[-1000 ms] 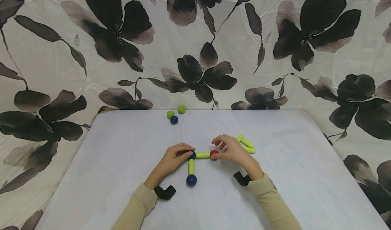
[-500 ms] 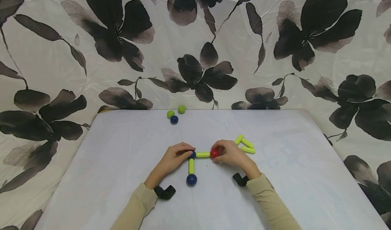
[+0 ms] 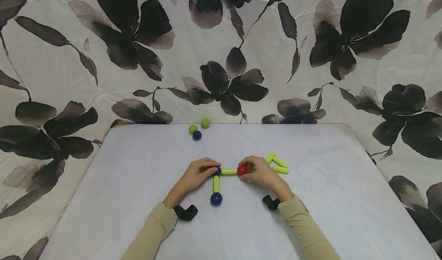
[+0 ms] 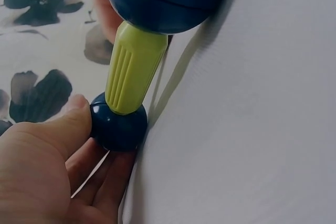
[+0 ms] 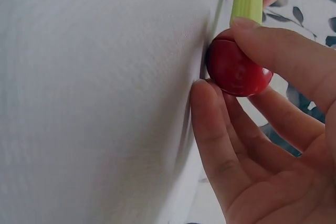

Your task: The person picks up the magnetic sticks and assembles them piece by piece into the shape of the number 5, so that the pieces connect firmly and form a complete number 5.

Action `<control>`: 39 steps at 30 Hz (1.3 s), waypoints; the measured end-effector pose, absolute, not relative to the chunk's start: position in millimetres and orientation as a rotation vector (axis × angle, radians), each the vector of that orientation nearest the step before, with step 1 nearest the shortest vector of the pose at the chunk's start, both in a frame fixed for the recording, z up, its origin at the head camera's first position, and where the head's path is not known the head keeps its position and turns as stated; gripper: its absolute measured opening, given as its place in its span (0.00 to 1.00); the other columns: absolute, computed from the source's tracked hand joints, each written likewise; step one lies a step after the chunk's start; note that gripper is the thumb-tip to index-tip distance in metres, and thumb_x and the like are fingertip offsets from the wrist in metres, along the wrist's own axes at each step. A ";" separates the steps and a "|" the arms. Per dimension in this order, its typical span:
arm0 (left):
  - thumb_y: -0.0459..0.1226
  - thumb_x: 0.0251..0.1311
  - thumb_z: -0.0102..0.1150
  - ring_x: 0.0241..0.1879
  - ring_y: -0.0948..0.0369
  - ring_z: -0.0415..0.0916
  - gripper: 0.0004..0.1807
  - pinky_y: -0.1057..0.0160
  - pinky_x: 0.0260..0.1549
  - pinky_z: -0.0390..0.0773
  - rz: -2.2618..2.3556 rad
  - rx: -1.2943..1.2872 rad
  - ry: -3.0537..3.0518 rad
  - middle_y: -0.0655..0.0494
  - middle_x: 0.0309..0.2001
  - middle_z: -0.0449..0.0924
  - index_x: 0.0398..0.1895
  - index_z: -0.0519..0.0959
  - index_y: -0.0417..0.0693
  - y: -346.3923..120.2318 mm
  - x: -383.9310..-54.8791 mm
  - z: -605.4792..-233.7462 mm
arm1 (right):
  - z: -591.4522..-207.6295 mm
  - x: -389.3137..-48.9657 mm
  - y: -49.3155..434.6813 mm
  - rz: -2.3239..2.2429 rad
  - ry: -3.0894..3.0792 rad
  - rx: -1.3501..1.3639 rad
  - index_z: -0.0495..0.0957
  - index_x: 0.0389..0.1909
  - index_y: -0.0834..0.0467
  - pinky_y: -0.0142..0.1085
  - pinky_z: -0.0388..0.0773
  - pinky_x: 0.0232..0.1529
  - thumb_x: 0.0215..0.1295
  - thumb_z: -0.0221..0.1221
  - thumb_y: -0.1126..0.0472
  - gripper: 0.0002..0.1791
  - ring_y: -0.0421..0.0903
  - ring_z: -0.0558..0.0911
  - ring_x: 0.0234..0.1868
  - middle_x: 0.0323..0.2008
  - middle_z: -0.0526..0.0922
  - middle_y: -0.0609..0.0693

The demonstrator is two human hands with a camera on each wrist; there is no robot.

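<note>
An L-shaped piece made of balls and yellow-green rods lies on the white table. My left hand pinches the dark blue corner ball between thumb and fingers. From that corner, one rod runs right to a red ball. A second rod comes toward me and ends in a larger-looking blue ball. My right hand holds the red ball, its thumb on one side and fingertips on the other, as the right wrist view shows.
Two green balls and a blue ball sit near the table's far edge. Several loose yellow-green rods lie just beyond my right hand. Behind the table hangs a flower-patterned cloth. Black wrist mounts jut out below the sleeves.
My right hand's raised fingers have come down around the red ball. Since then both hands and the joined piece have shifted slightly away from me.
</note>
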State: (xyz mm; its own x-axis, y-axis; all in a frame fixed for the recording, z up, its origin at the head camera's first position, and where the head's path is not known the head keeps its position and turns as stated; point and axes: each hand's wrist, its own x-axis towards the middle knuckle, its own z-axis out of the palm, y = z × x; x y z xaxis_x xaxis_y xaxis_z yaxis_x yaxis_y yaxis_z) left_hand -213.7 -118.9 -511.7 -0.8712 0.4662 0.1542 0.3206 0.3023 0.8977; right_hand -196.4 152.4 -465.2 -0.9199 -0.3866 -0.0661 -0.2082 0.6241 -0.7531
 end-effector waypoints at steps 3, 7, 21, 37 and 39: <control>0.37 0.69 0.59 0.51 0.61 0.77 0.12 0.62 0.53 0.76 1.615 0.730 2.425 0.60 0.48 0.82 0.52 0.85 0.48 -118.3 -215.8 -512.2 | -466.5 -197.2 153.1 -1.192 2.630 -0.481 0.81 0.50 0.59 0.36 0.78 0.39 0.54 0.73 0.64 0.21 0.45 0.79 0.40 0.42 0.82 0.50; 0.38 0.69 0.59 0.51 0.61 0.77 0.12 0.62 0.54 0.76 1.624 0.726 2.425 0.60 0.48 0.82 0.52 0.85 0.49 -118.7 -216.3 -512.5 | -467.7 -197.8 153.2 -1.206 2.634 -0.471 0.81 0.51 0.60 0.36 0.78 0.39 0.55 0.73 0.65 0.22 0.45 0.79 0.40 0.43 0.82 0.50; 0.39 0.66 0.63 0.55 0.61 0.76 0.15 0.56 0.59 0.73 1.608 0.705 2.422 0.60 0.50 0.81 0.55 0.83 0.49 -119.1 -209.7 -508.7 | -466.2 -194.4 148.8 -1.107 2.729 -0.567 0.83 0.51 0.62 0.38 0.79 0.41 0.53 0.73 0.67 0.22 0.44 0.78 0.40 0.41 0.81 0.50; 0.39 0.67 0.63 0.55 0.60 0.76 0.15 0.55 0.59 0.73 1.594 0.712 2.430 0.60 0.51 0.81 0.55 0.83 0.49 -119.9 -210.8 -508.9 | -464.0 -193.3 142.6 -1.000 2.835 -0.580 0.84 0.50 0.61 0.38 0.76 0.39 0.53 0.73 0.67 0.21 0.43 0.75 0.36 0.38 0.79 0.50; 0.39 0.67 0.62 0.55 0.61 0.76 0.15 0.55 0.59 0.73 1.591 0.709 2.430 0.61 0.50 0.81 0.55 0.83 0.49 -119.7 -211.1 -509.1 | -464.0 -193.3 142.2 -0.994 2.844 -0.592 0.84 0.50 0.62 0.38 0.76 0.38 0.53 0.73 0.66 0.21 0.43 0.75 0.36 0.37 0.79 0.50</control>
State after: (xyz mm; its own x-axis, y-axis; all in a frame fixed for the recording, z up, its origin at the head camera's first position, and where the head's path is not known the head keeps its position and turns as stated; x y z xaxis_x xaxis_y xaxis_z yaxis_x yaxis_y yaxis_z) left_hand -211.1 -119.7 -509.1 -0.8768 0.4636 0.1280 0.3027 0.3251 0.8959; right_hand -193.3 142.2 -464.0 -0.9232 -0.3799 0.0584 -0.3336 0.7164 -0.6128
